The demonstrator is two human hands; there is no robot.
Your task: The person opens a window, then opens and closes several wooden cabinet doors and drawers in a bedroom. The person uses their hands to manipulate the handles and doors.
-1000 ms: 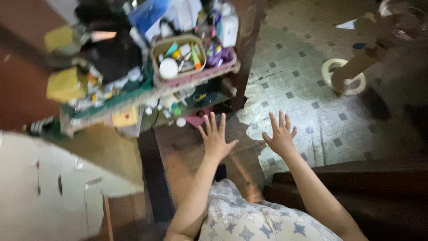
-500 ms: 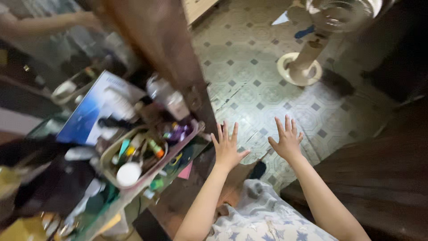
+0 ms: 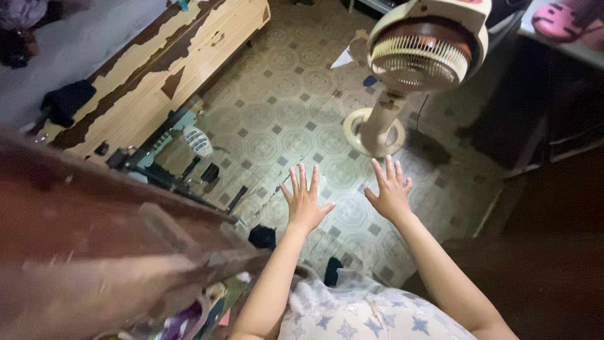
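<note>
Far to the left of the hands, a worn wooden cabinet (image 3: 170,69) with peeling veneer is standing along the wall, and a blurred brown wooden post (image 3: 107,245) is filling the lower left of the view, just left of the left forearm.

The left hand (image 3: 304,200) is reaching forward at the end of a nearly straight arm, palm facing down and away, all five fingers (image 3: 301,177) spread wide, holding nothing and touching nothing. It is hovering above the patterned tile floor (image 3: 277,119).

The right hand (image 3: 390,194) is lying just beside it, apart from it, in the same pose: arm extended, palm down, fingers fanned wide, empty. Both forearms are rising from a pale garment with blue star shapes (image 3: 371,315) at the bottom edge.

Ahead of the right hand and nearest to it, a cream pedestal fan (image 3: 428,47) is standing upright on its round base (image 3: 372,133), its grille tilting toward the camera. The base is near the right fingertips but not touching them.

To the right of the hands, dark furniture (image 3: 553,189) is occupying the frame edge; its details cannot be told.
</note>
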